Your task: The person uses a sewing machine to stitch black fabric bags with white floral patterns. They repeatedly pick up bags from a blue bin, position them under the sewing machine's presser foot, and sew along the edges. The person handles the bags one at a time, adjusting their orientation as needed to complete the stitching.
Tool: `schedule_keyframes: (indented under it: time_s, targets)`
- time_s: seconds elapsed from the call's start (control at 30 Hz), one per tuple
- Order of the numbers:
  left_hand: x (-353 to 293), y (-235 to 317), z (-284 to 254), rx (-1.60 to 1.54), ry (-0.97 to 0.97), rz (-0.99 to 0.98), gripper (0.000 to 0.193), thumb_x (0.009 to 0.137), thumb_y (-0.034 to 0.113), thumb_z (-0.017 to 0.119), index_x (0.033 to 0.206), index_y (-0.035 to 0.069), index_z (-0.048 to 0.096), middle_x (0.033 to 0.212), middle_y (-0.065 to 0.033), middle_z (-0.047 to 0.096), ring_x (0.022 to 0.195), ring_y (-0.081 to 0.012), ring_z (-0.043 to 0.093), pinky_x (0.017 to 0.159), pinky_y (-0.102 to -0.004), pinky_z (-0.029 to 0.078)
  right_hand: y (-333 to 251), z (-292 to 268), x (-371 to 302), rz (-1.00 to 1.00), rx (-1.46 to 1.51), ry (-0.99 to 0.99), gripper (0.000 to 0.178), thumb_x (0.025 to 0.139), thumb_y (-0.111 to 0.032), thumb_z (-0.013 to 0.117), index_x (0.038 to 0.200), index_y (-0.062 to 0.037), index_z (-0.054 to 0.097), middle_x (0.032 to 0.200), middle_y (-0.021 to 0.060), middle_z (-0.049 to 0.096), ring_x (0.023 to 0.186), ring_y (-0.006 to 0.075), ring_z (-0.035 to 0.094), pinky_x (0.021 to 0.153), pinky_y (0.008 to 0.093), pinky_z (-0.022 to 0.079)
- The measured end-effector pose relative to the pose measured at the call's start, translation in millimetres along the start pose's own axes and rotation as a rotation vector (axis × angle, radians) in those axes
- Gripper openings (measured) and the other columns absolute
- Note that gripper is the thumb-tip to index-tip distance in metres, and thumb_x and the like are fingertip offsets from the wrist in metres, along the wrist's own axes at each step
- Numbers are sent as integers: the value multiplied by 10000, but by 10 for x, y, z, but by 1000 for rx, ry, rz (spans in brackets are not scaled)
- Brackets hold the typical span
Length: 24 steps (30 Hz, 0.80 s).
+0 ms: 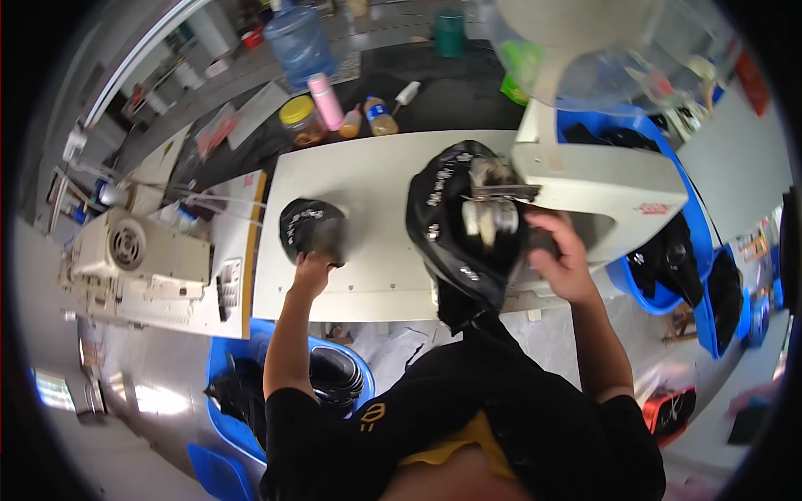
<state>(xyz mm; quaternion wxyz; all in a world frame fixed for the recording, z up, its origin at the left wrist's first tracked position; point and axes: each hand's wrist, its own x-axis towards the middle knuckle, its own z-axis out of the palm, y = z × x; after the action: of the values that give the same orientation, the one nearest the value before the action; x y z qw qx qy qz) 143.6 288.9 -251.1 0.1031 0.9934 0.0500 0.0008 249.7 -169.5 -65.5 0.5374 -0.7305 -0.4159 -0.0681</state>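
A shiny black cap-like piece with white marks (302,224) lies at the left of the white worktop, its right side smeared by motion. My left hand (312,271) is closed on its near edge. A larger black cap-like piece with white marks (436,204) sits under the head of a white sewing machine (597,171), around round metal parts (504,219). Just right of those parts is my right hand (561,257), its thumb and fingers curved and apart. A dark patch shows between them, and I see nothing gripped there.
Beyond the white worktop (368,163), a dark table (409,71) bears a jar with a yellow lid (302,117), a pink bottle (325,102) and a big water bottle (299,43). Another machine (138,250) stands left. Blue tubs (365,367) hold black pieces below and at right.
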Motion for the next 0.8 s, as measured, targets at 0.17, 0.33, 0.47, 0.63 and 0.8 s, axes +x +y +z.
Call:
schedule_keyframes:
  time_s: [0.17,0.33,0.47,0.63,0.8]
  targets:
    - [177,698,-505,-113,338,-77,385,711,186,725,1041,65,570,1102,-125,558,1083,-312,509,907,-490,379,-158,-24,131,-49,-104,-89,497,717,-129,699,1180,-50,537,1187,144,522,1124,314,466,955,379,364]
    - [76,2217,-1658,-478,574,618,422,722,239,737,1041,30,554,1129,-144,553,1064,-316,531,922,-460,390,-141,-107,186,-85,-84,-137,433,691,-106,734,1086,-70,562,1117,121,563,1048,292,520,902,363,406]
    - [41,2599,-1807,-481,404,875,342,703,238,740,940,37,597,915,-91,610,881,-287,587,872,-433,407,-74,-137,191,-48,23,-174,297,699,-81,734,945,-52,570,974,86,581,898,249,556,801,325,433]
    - [146,2622,-1574,-1307,114,445,204,850,17,611,1025,29,506,809,-22,583,747,-59,526,671,-179,402,243,-78,61,225,461,-100,138,799,-100,682,836,-27,571,826,6,565,764,134,523,681,277,418]
    - [507,2605,-1565,-1688,59,294,239,859,-34,553,1073,42,478,784,9,551,740,-48,488,695,-185,397,407,170,236,280,870,333,225,829,-71,633,1043,-24,586,1043,39,601,979,150,549,872,293,421]
